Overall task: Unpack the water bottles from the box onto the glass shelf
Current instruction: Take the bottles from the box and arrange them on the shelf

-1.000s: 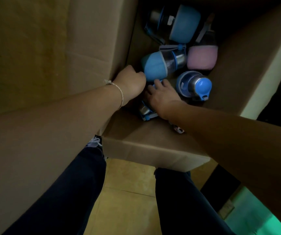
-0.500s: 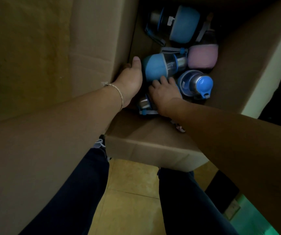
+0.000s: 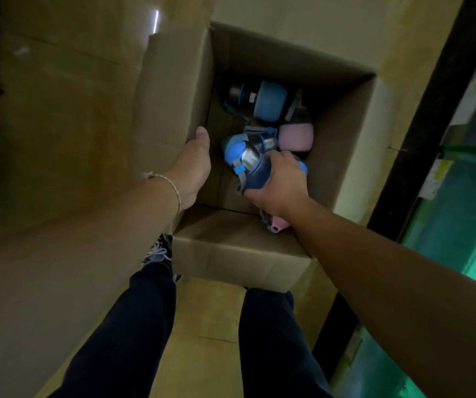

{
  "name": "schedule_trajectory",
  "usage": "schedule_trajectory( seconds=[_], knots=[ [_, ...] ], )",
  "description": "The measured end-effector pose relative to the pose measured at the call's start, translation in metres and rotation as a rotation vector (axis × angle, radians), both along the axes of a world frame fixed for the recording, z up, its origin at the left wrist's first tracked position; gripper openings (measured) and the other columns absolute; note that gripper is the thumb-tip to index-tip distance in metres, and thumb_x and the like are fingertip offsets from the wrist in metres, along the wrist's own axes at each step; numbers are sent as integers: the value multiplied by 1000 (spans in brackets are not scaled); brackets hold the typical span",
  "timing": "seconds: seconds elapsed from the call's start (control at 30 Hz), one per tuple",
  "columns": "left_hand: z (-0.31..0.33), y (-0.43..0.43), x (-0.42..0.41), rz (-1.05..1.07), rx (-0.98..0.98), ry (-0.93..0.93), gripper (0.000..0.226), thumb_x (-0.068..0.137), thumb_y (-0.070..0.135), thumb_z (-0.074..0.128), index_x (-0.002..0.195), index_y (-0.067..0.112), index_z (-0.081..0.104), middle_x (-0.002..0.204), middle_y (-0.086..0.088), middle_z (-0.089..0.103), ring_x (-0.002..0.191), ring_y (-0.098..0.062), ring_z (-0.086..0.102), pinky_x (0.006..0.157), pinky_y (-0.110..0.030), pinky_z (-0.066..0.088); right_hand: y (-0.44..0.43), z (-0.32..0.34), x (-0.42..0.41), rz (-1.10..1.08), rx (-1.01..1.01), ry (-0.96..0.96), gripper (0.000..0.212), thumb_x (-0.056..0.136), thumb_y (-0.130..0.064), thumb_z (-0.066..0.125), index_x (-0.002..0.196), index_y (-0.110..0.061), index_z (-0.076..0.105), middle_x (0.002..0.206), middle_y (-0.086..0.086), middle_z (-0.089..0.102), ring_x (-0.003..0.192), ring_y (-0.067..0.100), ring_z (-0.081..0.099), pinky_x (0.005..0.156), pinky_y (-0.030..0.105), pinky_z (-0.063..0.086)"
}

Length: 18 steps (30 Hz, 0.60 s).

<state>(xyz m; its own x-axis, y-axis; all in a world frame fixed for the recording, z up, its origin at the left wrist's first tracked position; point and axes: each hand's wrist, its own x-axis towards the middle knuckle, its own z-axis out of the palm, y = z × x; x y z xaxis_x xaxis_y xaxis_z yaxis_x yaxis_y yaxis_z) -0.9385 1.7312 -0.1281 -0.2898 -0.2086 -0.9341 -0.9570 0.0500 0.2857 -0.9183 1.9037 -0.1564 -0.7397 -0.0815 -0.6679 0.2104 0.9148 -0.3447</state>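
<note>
Right hand [image 3: 281,185] grasps a blue bottle [image 3: 249,157]; left hand [image 3: 193,165] holds the box [image 3: 346,139] flap.

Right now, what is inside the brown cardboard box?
A blue-sleeved bottle and a pink-sleeved bottle lie at the bottom; the right hand grips a dark blue steel-capped bottle. Whatever lies beneath that hand and bottle is covered.

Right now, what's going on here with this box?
A person stands over an open cardboard box. The right hand grips a blue water bottle, held above the others. The left hand rests against the box's left wall, its fingers hidden. A second blue bottle and a pink bottle lie in the box.
</note>
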Motion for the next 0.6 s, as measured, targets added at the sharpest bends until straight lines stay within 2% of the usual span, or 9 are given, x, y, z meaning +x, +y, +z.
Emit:
schedule_trajectory(
  seconds=[0.13, 0.27, 0.33, 0.43, 0.6],
  knots=[
    [47, 4, -12, 158, 76, -32, 67, 95, 68, 24, 146, 26, 38, 144, -5, 47, 123, -26, 50, 102, -45, 38, -2, 56, -10, -104, -97, 103, 85, 59, -52, 82, 131, -20, 49, 125, 0, 53, 117, 21, 50, 99, 45, 44],
    [96, 5, -26, 262, 224, -41, 67, 98, 63, 18, 129, 15, 54, 124, -11, 59, 111, -31, 56, 104, -50, 35, 0, 117, -27, -187, -195, 224, 80, 58, -50, 84, 125, -20, 53, 117, -2, 54, 108, 17, 53, 93, 45, 49],
    [122, 5, -33, 302, 313, -44, 69, 98, 63, 16, 126, 12, 54, 123, -14, 60, 109, -34, 58, 108, -53, 34, 2, 145, -35, -217, -234, 258, 79, 58, -48, 85, 125, -19, 54, 116, -4, 54, 106, 14, 54, 91, 40, 50],
    [160, 4, -39, 334, 401, -39, 74, 97, 64, 18, 133, 9, 52, 128, -17, 58, 104, -37, 60, 107, -55, 37, 6, 184, -48, -264, -297, 284, 80, 56, -51, 86, 124, -22, 54, 116, -7, 55, 105, 10, 56, 89, 36, 53],
    [233, 11, -42, 335, 465, -37, 67, 100, 58, 24, 136, 8, 48, 130, -20, 57, 115, -40, 57, 105, -54, 40, 15, 258, -60, -319, -382, 330, 77, 55, -47, 88, 120, -23, 55, 113, -6, 58, 103, 8, 58, 87, 32, 54]
  ],
)
